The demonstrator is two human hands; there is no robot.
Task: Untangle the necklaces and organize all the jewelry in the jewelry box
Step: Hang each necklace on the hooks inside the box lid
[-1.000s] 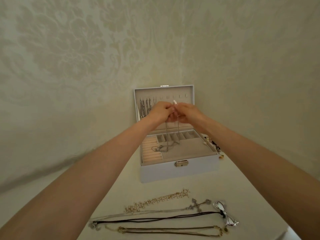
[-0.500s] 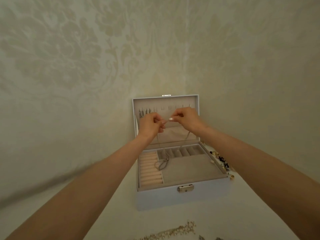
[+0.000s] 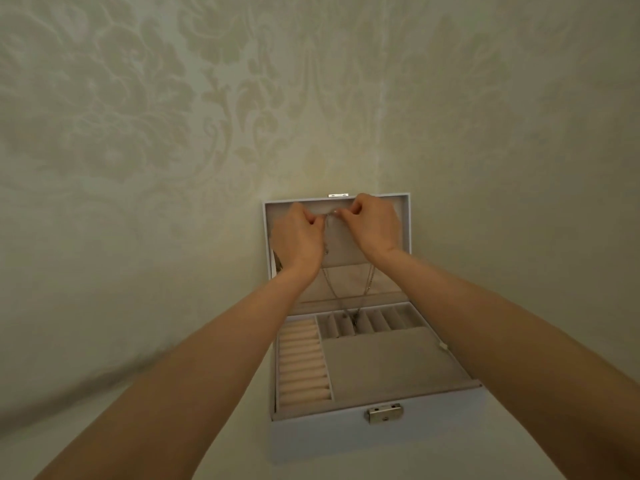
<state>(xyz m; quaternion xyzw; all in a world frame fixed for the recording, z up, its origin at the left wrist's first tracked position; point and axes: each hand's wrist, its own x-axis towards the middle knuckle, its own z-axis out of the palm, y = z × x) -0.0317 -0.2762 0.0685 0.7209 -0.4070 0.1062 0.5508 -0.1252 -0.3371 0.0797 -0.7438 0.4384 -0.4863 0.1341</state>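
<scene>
The left hand (image 3: 298, 233) and right hand (image 3: 372, 226) pinch the necklace (image 3: 327, 237) at the open lid (image 3: 346, 258) of the jewelry box (image 3: 377, 434), at the back edge of the table (image 3: 239, 431). A slipped pinch would likely drop the necklace into a knot.

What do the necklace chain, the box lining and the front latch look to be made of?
The necklace chain looks like thin silvery metal: its strands glint. The box lining seems beige velvety fabric, matte. The front latch looks like polished silver-toned metal, brightly reflective. Exact alloys cannot be told.
</scene>
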